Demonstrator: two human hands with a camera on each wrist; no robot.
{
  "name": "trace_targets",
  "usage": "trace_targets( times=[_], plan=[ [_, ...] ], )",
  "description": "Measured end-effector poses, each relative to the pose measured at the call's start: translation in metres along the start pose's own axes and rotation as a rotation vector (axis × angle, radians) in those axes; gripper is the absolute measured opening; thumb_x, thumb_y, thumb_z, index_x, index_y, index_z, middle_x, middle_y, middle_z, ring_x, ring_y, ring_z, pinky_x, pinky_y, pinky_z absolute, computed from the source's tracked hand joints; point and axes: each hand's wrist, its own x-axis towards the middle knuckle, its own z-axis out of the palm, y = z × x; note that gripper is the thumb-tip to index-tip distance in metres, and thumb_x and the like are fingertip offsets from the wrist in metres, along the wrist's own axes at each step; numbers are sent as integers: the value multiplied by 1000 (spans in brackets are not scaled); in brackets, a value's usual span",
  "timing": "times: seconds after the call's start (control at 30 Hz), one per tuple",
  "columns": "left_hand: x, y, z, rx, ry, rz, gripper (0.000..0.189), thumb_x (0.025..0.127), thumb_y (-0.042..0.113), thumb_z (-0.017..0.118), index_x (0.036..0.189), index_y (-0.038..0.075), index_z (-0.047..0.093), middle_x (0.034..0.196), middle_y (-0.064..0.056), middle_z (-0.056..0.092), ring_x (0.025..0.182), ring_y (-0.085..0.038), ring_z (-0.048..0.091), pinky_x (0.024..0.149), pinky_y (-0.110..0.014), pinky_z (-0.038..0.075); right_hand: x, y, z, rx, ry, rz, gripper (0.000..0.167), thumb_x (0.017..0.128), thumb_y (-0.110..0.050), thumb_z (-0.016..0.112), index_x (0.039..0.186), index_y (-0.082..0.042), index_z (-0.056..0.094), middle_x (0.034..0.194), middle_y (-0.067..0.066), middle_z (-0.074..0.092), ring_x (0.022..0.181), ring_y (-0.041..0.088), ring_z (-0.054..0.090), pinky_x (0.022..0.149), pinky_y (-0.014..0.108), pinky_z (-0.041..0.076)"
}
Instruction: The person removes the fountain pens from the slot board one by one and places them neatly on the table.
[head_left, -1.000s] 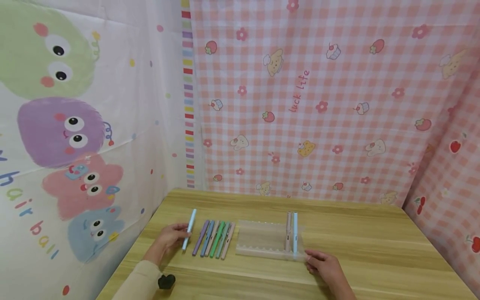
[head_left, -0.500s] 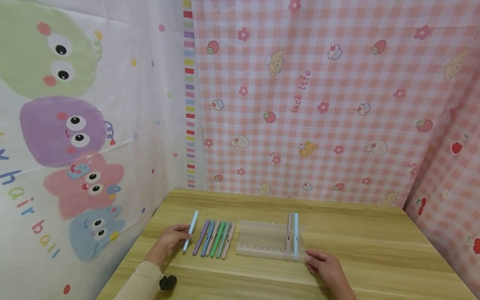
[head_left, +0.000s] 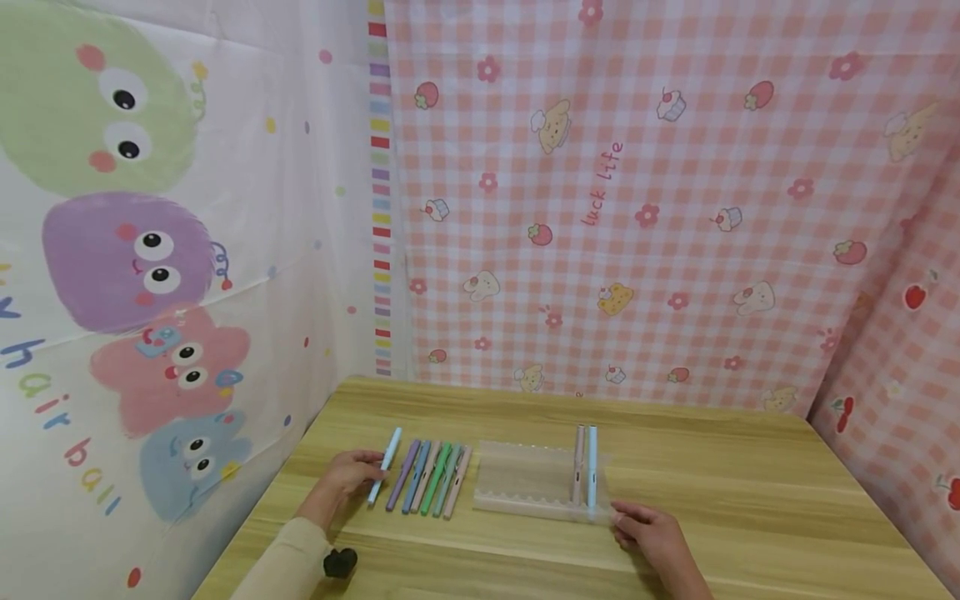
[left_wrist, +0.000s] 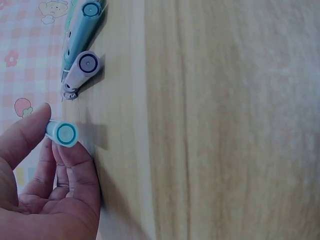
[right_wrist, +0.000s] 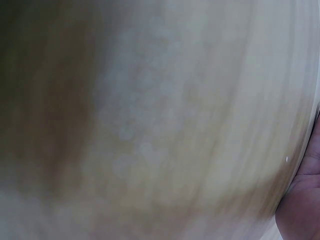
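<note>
Between thumb and fingers, my left hand [head_left: 347, 482] pinches a light blue pen [head_left: 392, 448], slanted, at the left end of a row of pens. In the left wrist view the round end of that light blue pen [left_wrist: 66, 133] faces the camera. The row runs from a purple pen [head_left: 402, 477] past a green pen [head_left: 436, 478] to a pinkish-grey pen [head_left: 457, 483]. A clear ridged pen tray [head_left: 525, 477] lies to its right, bearing a pinkish-grey pen [head_left: 579, 462] and a light blue pen [head_left: 592, 462]. My right hand [head_left: 651, 533] holds the tray's front right corner; fingertips are partly hidden.
The wood-grain table [head_left: 735, 483] reaches back to a pink checked cloth [head_left: 645, 267]. A white cartoon-print cloth [head_left: 262, 208] hangs along the left side. A small black object [head_left: 341, 562] sits at the left sleeve.
My left hand has shifted slightly right with the light blue pen, closer to the purple pen, and the pen leans a little more. The right hand and tray stay in place.
</note>
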Motion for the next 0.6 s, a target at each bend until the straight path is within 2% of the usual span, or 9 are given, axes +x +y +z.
trace_targets(
  times=[0.13,0.37,0.6],
  plan=[
    [0,2,1,39,5,-10,42,79,-11,73,118,-18,59,102,-20,67,79,-15,61,69,-28,51,1,1,0,11,6,1,28,95,0,63,119,14,64,94,14,72,79,18,66,68,29,57],
    [3,1,4,115,15,-18,39,77,-9,75,114,-16,62,96,-15,68,80,-18,61,70,-30,51,0,1,0,11,11,-2,27,94,0,63,118,14,64,95,15,72,78,18,66,67,29,57],
    [1,2,7,121,2,-14,41,77,-10,75,115,-16,61,97,-17,68,79,-19,62,70,-31,52,0,0,-1,-14,-1,-4,28,95,-2,64,119,13,64,96,15,72,79,18,66,68,29,57]
  ],
)
